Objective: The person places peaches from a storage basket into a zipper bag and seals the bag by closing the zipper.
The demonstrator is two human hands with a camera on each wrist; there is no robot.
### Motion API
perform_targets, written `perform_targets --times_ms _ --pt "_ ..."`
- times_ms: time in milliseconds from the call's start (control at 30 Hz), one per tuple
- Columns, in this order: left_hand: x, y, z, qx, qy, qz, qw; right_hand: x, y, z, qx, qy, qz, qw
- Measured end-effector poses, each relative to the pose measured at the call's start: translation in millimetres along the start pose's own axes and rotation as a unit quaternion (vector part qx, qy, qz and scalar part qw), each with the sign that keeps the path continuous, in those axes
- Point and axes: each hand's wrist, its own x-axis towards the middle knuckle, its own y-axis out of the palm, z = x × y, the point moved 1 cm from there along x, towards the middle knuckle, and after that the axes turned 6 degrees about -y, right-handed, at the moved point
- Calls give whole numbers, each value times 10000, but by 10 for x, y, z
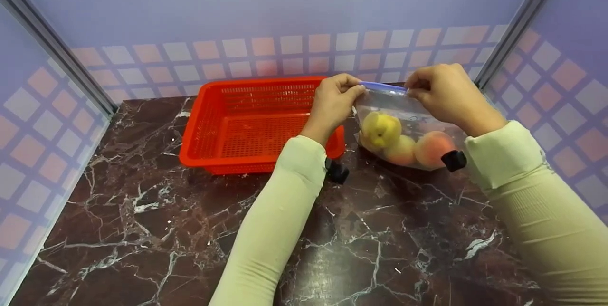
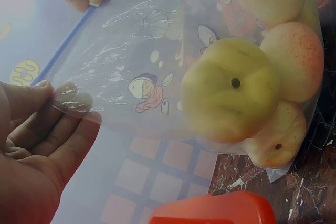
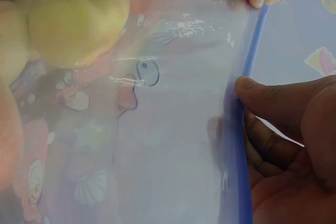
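Note:
A clear zip bag (image 1: 403, 116) with a blue seal strip (image 1: 382, 86) stands on the marble table, right of a red basket (image 1: 228, 120). Inside lie several peaches: a yellow one (image 1: 381, 129) and pinker ones (image 1: 432, 148). My left hand (image 1: 335, 101) pinches the left end of the strip, my right hand (image 1: 441, 90) pinches its right end. In the left wrist view the fingers (image 2: 37, 114) pinch the bag's top corner, with the yellow peach (image 2: 231, 90) close by. In the right wrist view the thumb (image 3: 268, 98) presses on the blue strip (image 3: 247, 77).
The red perforated basket holds nothing that I can see and sits at the back centre of the dark marble table (image 1: 190, 230). Lilac tiled walls (image 1: 285, 21) close in the back and both sides.

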Motion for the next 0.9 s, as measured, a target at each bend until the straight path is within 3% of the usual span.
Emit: perform_targets --times_ms 533,900 --pt "-5 -30 27 -125 -100 -23 9999 -142 -51 -43 -61 -69 -139 9999" --pt "17 -25 38 -492 -190 -1 9986 -230 -112 -77 -23 23 -102 9999"
